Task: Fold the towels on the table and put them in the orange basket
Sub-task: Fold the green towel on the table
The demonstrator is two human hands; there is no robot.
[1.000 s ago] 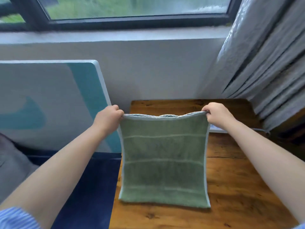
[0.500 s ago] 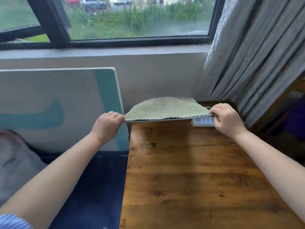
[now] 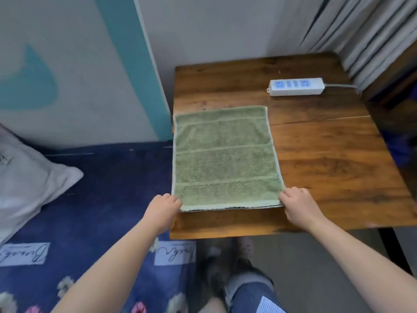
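Note:
A green towel (image 3: 224, 157) with pale stripes lies flat along the left side of the wooden table (image 3: 327, 159), doubled, its two layered edges showing at the near side. My left hand (image 3: 163, 207) pinches the towel's near left corner. My right hand (image 3: 296, 205) pinches the near right corner. Both hands sit just above the table's near edge. No orange basket is in view.
A white power strip (image 3: 296, 86) with its cord lies at the table's far right. Grey curtains (image 3: 352, 30) hang behind it. Left of the table are a bed with a dark blue floral cover (image 3: 97, 199), a white pillow (image 3: 29, 184) and a teal-and-white board (image 3: 74, 64).
The towel hung upright from my raised hands, then was swung out level over the far table. It now lies flat on the table, and my hands have drawn back to its near corners.

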